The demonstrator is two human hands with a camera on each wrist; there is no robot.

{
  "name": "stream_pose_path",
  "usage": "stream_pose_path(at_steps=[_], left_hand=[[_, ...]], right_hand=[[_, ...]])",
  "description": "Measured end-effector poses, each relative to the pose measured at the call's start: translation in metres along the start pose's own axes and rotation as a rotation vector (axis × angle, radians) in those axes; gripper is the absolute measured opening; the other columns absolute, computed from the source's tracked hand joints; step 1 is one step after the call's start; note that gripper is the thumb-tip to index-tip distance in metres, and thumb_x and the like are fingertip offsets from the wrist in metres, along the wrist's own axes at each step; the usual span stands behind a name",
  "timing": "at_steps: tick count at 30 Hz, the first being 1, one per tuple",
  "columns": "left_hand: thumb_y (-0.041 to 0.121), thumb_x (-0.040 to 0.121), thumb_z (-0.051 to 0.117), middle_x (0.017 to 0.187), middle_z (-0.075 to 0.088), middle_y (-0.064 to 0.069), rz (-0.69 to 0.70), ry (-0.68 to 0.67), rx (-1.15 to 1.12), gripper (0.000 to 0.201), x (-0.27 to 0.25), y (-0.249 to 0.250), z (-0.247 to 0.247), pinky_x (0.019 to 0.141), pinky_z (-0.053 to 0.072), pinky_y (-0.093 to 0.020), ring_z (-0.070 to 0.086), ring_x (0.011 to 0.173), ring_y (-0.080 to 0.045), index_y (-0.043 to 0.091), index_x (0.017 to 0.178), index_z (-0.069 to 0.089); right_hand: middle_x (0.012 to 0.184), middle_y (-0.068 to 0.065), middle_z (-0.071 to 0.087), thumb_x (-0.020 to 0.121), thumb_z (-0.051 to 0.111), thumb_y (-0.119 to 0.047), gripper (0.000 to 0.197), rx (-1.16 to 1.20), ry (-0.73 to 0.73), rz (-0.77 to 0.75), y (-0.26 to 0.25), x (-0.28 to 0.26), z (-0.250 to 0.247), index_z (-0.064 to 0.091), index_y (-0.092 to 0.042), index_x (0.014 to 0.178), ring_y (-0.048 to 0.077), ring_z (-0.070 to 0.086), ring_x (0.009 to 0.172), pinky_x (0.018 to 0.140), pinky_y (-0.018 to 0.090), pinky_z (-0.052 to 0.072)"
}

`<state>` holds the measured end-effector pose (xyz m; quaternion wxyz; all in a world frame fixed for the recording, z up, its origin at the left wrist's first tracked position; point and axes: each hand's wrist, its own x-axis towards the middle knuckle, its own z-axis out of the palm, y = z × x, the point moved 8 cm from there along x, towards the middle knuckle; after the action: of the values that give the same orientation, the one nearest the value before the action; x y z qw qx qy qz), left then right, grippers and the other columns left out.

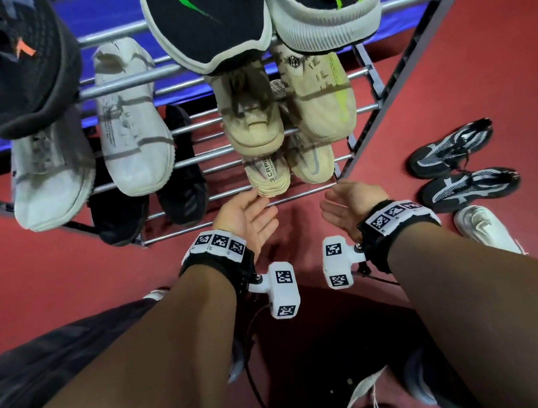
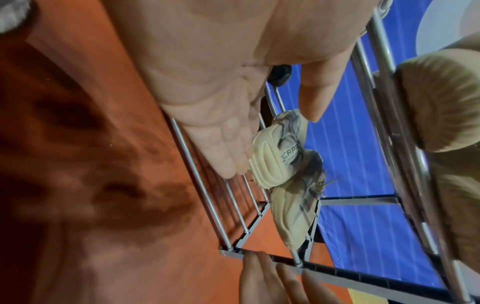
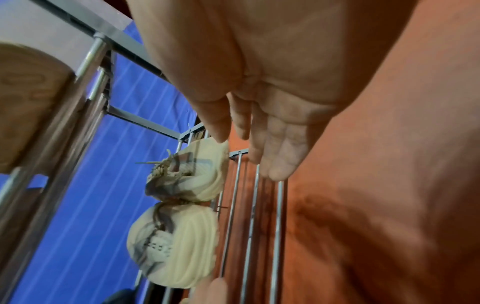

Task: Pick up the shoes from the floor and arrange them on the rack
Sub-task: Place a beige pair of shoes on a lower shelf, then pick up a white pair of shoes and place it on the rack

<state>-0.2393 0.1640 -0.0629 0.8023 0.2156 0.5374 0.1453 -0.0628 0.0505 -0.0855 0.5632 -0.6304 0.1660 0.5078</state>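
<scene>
Both empty: left hand (image 1: 245,219) and right hand (image 1: 351,205) hovering palms inward, fingers relaxed, apart, at front edge of rack (image 1: 215,221). Left fingertips (image 2: 228,164) possibly touching beige shoes (image 1: 288,168) sitting on lowest shelf. Black-and-white sneakers (image 1: 461,168) lying on red floor (image 1: 497,54), right of rack.

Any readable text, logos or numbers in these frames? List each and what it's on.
"CAPR": heel of the left cream knit sneaker on the bottom tier of the grey metal rack, cut off; the left-wrist view shows the same letters.
Small line under it: too small.
Side print on the white knit sneaker: blurred.
Hexagon badge and side print on the beige sneaker with yellow stripe: unreadable.
Black-and-white square markers on the wristbands: codes, no words.
</scene>
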Motion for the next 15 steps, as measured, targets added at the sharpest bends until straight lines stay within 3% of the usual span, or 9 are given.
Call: stream_pose_path(at_steps=[3,6,8,11,15], left_hand=[[0.026,0.098,0.055,0.128,0.066,-0.01,-0.028,0.049,0.077,0.029,-0.003,-0.008,0.001,0.103,0.05,-0.044,0.065,0.114,-0.029,0.014,0.124,0.059],[0.026,0.099,0.054,0.131,0.063,-0.011,-0.087,0.056,0.21,0.034,-0.004,-0.03,0.007,0.104,0.049,-0.044,0.064,0.115,-0.03,0.012,0.129,0.056],[0.026,0.1,0.053,0.133,0.062,-0.012,-0.125,0.04,0.316,0.036,-0.004,-0.05,0.014,0.105,0.048,-0.045,0.063,0.118,-0.031,0.011,0.133,0.054],[0.025,0.102,0.05,0.136,0.061,-0.012,-0.198,0.007,0.471,0.027,-0.002,-0.09,0.023,0.101,0.051,-0.044,0.062,0.118,-0.032,0.016,0.126,0.056],[0.027,0.103,0.048,0.137,0.061,-0.012,-0.295,-0.029,0.609,0.038,0.003,-0.151,0.031,0.096,0.053,-0.043,0.062,0.118,-0.032,0.013,0.138,0.053]], right_hand=[[0.1,0.007,0.069,0.105,0.05,-0.012,0.029,-0.173,0.039,0.01,0.001,-0.008,-0.029,0.056,-0.01,0.134,0.031,0.068,0.096,0.078,0.041,0.058],[0.099,0.012,0.069,0.101,0.056,-0.006,0.016,-0.355,0.065,-0.001,-0.003,-0.015,-0.065,0.062,-0.011,0.115,0.028,0.069,0.075,0.06,0.034,0.057],[0.103,0.015,0.071,0.099,0.058,-0.005,0.01,-0.433,0.077,0.017,-0.001,-0.017,-0.092,0.063,-0.011,0.106,0.029,0.069,0.074,0.057,0.031,0.057],[0.106,0.014,0.071,0.102,0.053,-0.01,0.011,-0.541,0.123,0.08,0.016,-0.017,-0.134,0.063,-0.009,0.096,0.028,0.068,0.076,0.061,0.032,0.055],[0.112,0.011,0.072,0.104,0.049,-0.014,0.019,-0.655,0.174,0.181,0.062,-0.018,-0.178,0.064,-0.011,0.093,0.027,0.069,0.082,0.068,0.033,0.055]])
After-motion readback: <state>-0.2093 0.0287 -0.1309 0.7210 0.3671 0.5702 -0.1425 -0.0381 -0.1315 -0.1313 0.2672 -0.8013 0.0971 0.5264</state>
